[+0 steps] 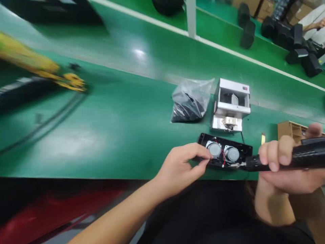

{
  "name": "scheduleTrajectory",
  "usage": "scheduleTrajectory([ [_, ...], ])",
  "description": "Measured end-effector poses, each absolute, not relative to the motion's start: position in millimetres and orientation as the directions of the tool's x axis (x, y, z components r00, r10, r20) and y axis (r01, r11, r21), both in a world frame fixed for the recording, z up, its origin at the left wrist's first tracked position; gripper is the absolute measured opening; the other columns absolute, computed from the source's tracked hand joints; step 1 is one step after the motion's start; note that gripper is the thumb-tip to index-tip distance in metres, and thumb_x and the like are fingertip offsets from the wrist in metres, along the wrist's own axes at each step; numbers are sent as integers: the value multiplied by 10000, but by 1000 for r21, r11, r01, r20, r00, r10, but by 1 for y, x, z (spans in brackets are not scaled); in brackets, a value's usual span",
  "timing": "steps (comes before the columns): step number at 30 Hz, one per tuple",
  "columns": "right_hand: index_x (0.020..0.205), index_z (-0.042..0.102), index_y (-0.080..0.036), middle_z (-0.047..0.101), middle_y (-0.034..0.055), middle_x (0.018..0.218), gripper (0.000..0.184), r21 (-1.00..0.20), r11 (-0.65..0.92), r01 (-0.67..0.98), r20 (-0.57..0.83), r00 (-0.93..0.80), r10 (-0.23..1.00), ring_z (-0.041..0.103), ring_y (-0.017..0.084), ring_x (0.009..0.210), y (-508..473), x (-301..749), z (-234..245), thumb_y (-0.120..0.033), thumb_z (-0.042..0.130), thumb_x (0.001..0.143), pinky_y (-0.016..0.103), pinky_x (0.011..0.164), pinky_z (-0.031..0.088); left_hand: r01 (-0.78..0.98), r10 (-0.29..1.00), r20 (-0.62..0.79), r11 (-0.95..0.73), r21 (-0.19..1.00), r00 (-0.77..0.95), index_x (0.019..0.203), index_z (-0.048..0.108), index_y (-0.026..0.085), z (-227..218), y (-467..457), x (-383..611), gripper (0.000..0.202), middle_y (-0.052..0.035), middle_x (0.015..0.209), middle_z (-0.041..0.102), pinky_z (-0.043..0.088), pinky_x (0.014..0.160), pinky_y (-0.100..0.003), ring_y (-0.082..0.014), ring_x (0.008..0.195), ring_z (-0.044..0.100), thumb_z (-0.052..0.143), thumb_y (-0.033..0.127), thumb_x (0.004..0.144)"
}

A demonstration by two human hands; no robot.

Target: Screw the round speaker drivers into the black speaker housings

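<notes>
A black plastic speaker housing with two round grey drivers and red wires lies on the green bench near the front edge. My left hand pinches its left end, fingers closed on the rim. My right hand is wrapped round a black electric screwdriver held level, its tip at the housing's right lower edge.
Behind the housing stand a small white metal box and a clear bag of dark parts. A tan cardboard tray sits at right. A blurred yellow tool with a cable lies far left. Black speaker shells crowd the far bench.
</notes>
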State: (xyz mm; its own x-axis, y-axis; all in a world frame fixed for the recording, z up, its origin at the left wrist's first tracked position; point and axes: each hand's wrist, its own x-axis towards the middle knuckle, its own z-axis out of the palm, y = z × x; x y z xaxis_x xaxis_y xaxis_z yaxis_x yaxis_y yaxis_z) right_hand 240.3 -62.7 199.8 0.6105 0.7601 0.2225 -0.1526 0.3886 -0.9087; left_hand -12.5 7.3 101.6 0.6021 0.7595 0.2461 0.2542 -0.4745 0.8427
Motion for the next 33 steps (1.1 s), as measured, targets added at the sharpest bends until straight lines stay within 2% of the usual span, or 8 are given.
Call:
scheduleTrajectory([
  [2, 1165, 926, -482, 464, -144, 484, 483, -897, 412, -161, 245, 595, 766, 236, 116, 285, -62, 222, 200, -886, 834, 916, 299, 335, 324, 90, 780, 244, -357, 930, 576, 1024, 883, 250, 96, -4, -18, 171, -31, 998, 933, 743, 873, -302, -197, 902, 900, 733, 217, 1102],
  [5, 1158, 893, -440, 561, -144, 532, 356, -882, 417, -217, 243, 549, 800, 337, 114, 273, -69, 203, 199, -756, 830, 1009, 295, 325, 375, -38, 820, 127, -127, 991, 558, 1037, 940, 271, 91, -21, -20, 133, -25, 982, 938, 751, 875, -295, -195, 866, 895, 818, 231, 1074],
  [11, 1141, 850, -332, 574, -178, 548, 221, -839, 476, -263, 313, 481, 819, 404, 45, 261, -68, 189, 203, -536, 884, 1064, 232, 383, 522, -159, 804, -61, 191, 969, 591, 1004, 994, 316, 89, -28, -16, 138, -33, 964, 930, 730, 856, -234, -169, 836, 865, 893, 222, 1005],
  [15, 1142, 816, -355, 498, -212, 516, 168, -852, 472, -226, 293, 542, 788, 364, 34, 244, -59, 182, 206, -514, 848, 1097, 242, 384, 533, -187, 780, -121, 293, 938, 614, 989, 1002, 332, 87, -23, -17, 136, -46, 965, 933, 720, 830, -218, -166, 833, 861, 909, 234, 974],
  [18, 1148, 783, -356, 466, -232, 523, 183, -858, 467, -213, 320, 488, 812, 325, 18, 236, -56, 181, 207, -475, 896, 1068, 229, 384, 517, -216, 750, -179, 396, 892, 637, 959, 1001, 336, 85, -21, -16, 91, -49, 912, 922, 705, 794, -203, -159, 800, 847, 946, 266, 945],
  [22, 1220, 730, -347, 537, -224, 583, 181, -827, 505, -249, 339, 496, 800, 421, 15, 263, -55, 180, 204, -480, 814, 1130, 209, 407, 540, -268, 711, -246, 527, 806, 658, 909, 994, 331, 85, -18, -15, 29, -51, 834, 901, 700, 779, -205, -155, 761, 832, 1019, 316, 908],
  [29, 1254, 729, -319, 642, -176, 633, 295, -812, 523, -259, 351, 499, 792, 589, 25, 347, -55, 181, 198, -573, 580, 1231, 186, 456, 586, -326, 677, -272, 617, 716, 684, 908, 994, 327, 88, -18, -14, 183, -66, 859, 912, 671, 743, -166, -128, 751, 817, 1129, 442, 864],
  [33, 1266, 751, -327, 673, -168, 649, 377, -816, 522, -246, 367, 478, 798, 540, 26, 312, -56, 181, 195, -596, 488, 1250, 201, 406, 557, -373, 624, -341, 732, 570, 703, 866, 982, 309, 92, -21, -12, 337, -55, 841, 904, 660, 742, -142, -100, 724, 800, 1172, 577, 791],
])
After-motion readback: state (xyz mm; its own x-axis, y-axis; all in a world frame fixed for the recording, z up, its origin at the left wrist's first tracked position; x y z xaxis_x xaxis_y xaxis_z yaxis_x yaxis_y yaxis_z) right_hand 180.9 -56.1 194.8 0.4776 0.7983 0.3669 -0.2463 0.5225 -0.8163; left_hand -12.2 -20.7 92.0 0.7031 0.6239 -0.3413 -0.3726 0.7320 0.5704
